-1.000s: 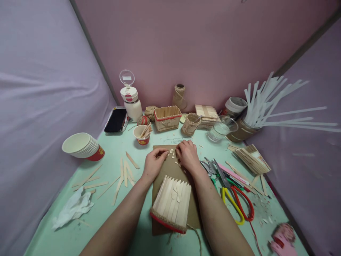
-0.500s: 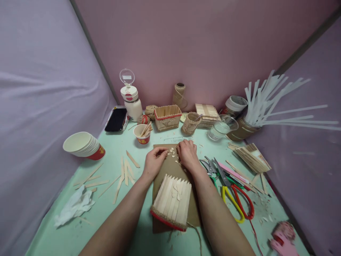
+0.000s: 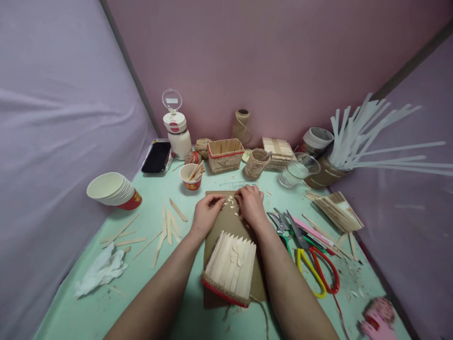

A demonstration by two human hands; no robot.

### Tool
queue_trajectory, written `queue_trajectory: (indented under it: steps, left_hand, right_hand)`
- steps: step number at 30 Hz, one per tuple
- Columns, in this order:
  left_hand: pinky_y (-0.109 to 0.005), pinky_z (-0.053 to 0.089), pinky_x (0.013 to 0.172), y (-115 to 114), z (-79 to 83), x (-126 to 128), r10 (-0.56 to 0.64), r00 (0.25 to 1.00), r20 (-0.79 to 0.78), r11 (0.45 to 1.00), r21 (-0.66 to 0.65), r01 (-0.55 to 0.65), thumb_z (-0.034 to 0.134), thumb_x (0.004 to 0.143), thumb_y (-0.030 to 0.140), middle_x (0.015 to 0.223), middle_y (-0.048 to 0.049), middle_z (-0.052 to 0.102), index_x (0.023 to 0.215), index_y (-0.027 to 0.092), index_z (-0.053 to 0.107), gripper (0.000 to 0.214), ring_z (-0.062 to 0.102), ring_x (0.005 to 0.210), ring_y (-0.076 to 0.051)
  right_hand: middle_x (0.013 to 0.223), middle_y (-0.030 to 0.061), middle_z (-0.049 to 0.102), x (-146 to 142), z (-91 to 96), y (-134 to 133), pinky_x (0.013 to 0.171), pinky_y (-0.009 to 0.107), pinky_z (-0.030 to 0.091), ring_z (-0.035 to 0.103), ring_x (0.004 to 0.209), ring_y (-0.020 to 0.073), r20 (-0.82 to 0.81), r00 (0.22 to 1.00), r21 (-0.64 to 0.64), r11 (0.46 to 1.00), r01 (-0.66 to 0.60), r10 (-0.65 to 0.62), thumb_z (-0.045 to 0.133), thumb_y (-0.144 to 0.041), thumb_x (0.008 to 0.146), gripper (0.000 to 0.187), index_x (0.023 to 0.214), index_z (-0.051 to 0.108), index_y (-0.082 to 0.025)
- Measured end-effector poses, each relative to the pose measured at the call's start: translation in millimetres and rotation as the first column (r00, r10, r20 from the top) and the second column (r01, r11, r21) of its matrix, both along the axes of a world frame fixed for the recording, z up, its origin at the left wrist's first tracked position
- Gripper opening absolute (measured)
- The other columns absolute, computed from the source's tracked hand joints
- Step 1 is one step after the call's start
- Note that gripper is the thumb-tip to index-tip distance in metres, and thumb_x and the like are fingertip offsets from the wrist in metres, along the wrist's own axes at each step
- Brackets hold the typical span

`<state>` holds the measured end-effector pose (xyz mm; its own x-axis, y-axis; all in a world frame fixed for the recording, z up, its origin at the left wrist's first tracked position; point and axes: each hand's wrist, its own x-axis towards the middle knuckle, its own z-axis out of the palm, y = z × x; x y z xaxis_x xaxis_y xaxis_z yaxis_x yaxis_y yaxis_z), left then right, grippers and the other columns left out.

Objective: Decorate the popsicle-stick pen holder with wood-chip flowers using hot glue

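My left hand point(image 3: 206, 215) rests at the left edge of a brown cardboard sheet point(image 3: 221, 222), thumb and forefinger pinched beside small pale wooden chips point(image 3: 231, 199). Whatever sits in that pinch is too small to make out. Across the chips, my right hand point(image 3: 251, 204) lies on the sheet with its fingers curled down; their tips are partly hidden, so what they hold cannot be seen. Nearer me on the cardboard lies a piece made of pointed wooden slats point(image 3: 230, 267), edged with twine and red trim. Several petal-shaped chips point(image 3: 236, 255) sit on its slats.
Pruners point(image 3: 281, 222) and red-and-yellow-handled scissors point(image 3: 300, 236) lie right of my forearm. Loose wooden strips point(image 3: 169, 229), a crumpled tissue point(image 3: 102, 271) and stacked paper cups point(image 3: 115, 191) are on the left. A wooden box point(image 3: 225, 163) and a clear water cup point(image 3: 293, 174) stand behind.
The whole view has shifted slightly to the right. Both hands stay in nearly the same place around the chips, and the slatted piece has not moved on the cardboard.
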<state>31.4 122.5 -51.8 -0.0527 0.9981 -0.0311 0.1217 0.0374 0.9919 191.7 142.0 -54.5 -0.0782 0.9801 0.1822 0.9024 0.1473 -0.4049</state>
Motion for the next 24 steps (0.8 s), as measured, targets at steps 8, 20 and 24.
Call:
queue_trajectory:
  steps: [8,20,24]
  left_hand:
    - [-0.027,0.048,0.066,1.2,0.0,1.0,0.026,0.975,0.219,0.991,-0.131,0.003,0.072,0.068,0.034,0.072,-0.0032,0.07,0.084,0.015,0.07,0.025,0.061,0.065,-0.014]
    - [-0.026,0.047,0.066,0.9,-2.1,-0.8,0.003,0.96,0.279,0.991,-0.127,0.033,0.072,0.069,0.032,0.076,-0.0047,0.071,0.087,0.016,0.074,0.024,0.061,0.067,-0.013]
    - [-0.027,0.048,0.069,0.8,-2.1,0.0,0.013,0.966,0.258,0.992,-0.124,0.02,0.073,0.069,0.031,0.078,-0.0053,0.071,0.086,0.015,0.073,0.023,0.061,0.068,-0.014]
  right_hand:
    - [0.088,0.0073,0.063,-1.9,8.2,-2.1,0.084,0.037,0.032,0.049,0.094,0.0241,-0.306,0.952,-0.045,0.999,0.008,-0.022,0.05,-0.02,0.084,0.012,0.077,0.06,-0.02]
    - [0.065,0.0003,0.065,-19.5,16.0,-8.5,0.052,0.023,0.041,0.054,0.054,0.0117,-0.834,0.53,-0.274,0.948,-0.162,-0.151,0.062,-0.034,0.071,0.019,0.078,0.066,-0.017]
    - [0.061,-0.002,0.062,-22.1,13.6,-8.7,0.05,0.022,0.039,0.051,0.052,0.0103,-0.869,0.457,-0.285,0.947,-0.152,-0.188,0.066,-0.034,0.068,0.018,0.075,0.063,-0.017]
